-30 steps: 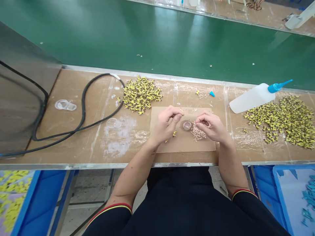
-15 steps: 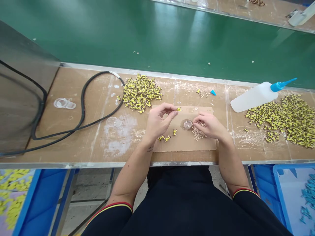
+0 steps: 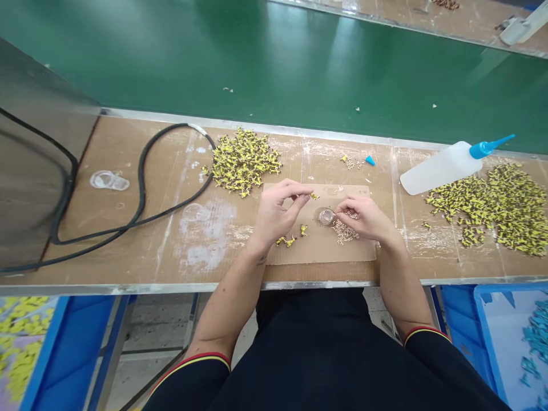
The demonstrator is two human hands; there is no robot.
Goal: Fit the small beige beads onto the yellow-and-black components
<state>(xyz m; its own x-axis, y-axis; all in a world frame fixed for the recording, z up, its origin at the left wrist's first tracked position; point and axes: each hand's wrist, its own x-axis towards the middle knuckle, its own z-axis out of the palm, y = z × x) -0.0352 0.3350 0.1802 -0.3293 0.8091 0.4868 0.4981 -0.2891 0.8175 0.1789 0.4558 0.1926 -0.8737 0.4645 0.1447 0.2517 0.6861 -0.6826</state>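
Observation:
My left hand hovers over a cardboard mat, thumb and fingers pinched on a small yellow piece. A few more yellow pieces lie on the mat just below that hand. My right hand is curled beside a small clear round dish, its fingertips pinched at the dish's right edge on something too small to name. A little heap of tiny pale parts lies under the right hand.
A pile of yellow pieces lies behind the mat, a larger one at right beside a white squeeze bottle with blue nozzle. Black cable loops at left. Green conveyor belt runs behind. Blue bins stand below.
My left hand has lifted off the mat toward the far edge with one yellow piece, uncovering the pieces beneath. My right hand has edged left to the dish.

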